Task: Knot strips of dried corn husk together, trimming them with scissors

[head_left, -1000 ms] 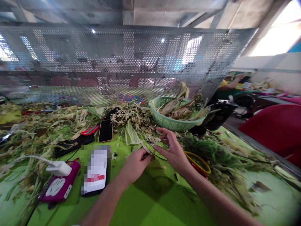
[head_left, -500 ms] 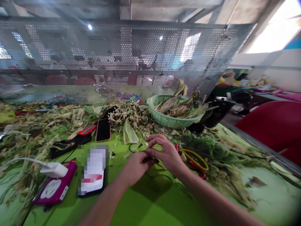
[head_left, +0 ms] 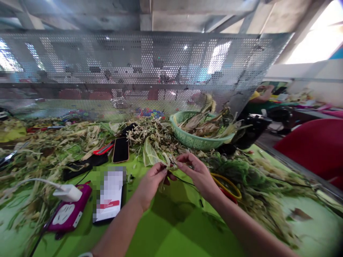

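Observation:
Close together above the green table, my two hands work at a small pale corn husk piece (head_left: 166, 159). My left hand (head_left: 150, 184) pinches it between thumb and fingers, and loose ends stick out above and below the grip. The fingertips of my right hand (head_left: 197, 175) come together at the right side of the piece; what they pinch is too small to make out. A thin dark wire (head_left: 185, 181) runs from between the hands to the right, passing behind the right hand. Just behind lies a wider pale husk (head_left: 148, 151).
A green basket (head_left: 197, 141) of dried husks stands behind my hands. Pliers with yellow and red handles (head_left: 232, 185) lie beside my right wrist. To the left are a lit phone (head_left: 111, 194), a dark phone (head_left: 121, 150), a red cutter (head_left: 104, 147) and a purple power strip (head_left: 68, 216).
My hands have moved slightly apart. The pale husk piece now shows between them, and the dark wire is visible stretching to the right. The view has tilted up a little.

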A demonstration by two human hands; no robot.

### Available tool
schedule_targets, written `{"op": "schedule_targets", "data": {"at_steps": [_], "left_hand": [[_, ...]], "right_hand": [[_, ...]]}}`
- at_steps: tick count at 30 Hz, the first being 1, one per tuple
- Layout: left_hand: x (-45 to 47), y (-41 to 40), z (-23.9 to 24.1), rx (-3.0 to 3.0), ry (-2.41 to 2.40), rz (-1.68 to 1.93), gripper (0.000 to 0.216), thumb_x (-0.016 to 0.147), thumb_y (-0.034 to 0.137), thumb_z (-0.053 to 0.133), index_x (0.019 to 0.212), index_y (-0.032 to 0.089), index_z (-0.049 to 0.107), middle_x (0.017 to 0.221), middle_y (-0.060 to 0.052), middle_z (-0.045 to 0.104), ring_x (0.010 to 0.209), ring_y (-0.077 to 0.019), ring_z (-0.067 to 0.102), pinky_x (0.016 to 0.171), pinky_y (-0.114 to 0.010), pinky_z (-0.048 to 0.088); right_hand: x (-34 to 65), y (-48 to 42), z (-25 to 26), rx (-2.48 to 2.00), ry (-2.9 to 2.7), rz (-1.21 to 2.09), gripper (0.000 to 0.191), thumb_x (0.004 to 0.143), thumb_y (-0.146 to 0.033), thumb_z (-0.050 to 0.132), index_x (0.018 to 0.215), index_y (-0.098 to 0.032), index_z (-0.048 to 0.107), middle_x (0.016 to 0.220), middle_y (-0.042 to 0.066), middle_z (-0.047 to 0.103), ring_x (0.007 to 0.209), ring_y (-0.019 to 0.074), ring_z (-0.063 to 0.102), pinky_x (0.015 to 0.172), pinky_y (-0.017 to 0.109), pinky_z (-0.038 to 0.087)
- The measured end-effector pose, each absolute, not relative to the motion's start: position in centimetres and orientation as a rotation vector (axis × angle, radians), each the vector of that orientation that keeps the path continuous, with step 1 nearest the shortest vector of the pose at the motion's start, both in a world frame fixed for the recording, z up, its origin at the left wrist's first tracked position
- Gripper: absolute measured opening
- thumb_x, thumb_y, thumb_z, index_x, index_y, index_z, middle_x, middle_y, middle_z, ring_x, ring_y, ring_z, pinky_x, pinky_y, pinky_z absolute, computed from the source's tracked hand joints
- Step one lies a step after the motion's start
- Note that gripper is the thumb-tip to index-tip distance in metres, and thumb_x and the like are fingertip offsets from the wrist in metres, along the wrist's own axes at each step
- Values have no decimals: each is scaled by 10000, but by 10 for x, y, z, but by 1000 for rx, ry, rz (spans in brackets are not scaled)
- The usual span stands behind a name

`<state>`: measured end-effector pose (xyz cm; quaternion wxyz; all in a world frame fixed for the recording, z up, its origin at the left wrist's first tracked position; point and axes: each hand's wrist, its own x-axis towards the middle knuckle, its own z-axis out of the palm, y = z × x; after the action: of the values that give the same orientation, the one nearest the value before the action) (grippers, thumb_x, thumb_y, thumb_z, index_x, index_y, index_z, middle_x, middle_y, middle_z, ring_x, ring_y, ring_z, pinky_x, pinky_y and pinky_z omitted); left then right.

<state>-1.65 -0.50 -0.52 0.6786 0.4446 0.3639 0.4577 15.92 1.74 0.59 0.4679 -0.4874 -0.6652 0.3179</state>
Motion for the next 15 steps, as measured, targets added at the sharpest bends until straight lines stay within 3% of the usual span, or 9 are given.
{"op": "schedule_targets", "data": {"at_steps": [6,11,15], "left_hand": [[-15,-5,-4,947,805,1062,221,786,355,647,834,151,575,769,-32,656,673,-117,569,658,-235,436],[-17,-2,-8,931,823,1084,243,729,343,710,791,142,589,736,-9,630,686,-108,571,687,-225,445],[-18,0,-10,892,898,1094,250,686,321,745,774,139,598,693,8,600,631,-87,539,621,-198,420]], "right_hand": [[156,15,3,-1164,-1762,927,220,819,-396,616,817,-176,622,757,23,622,768,178,579,739,302,459],[153,16,1,-1105,-1753,1002,197,786,-372,650,799,-176,637,770,26,633,774,176,587,751,302,462],[151,15,4,-1164,-1695,1004,185,751,-355,663,791,-176,649,742,17,631,723,164,573,707,289,458]]}}
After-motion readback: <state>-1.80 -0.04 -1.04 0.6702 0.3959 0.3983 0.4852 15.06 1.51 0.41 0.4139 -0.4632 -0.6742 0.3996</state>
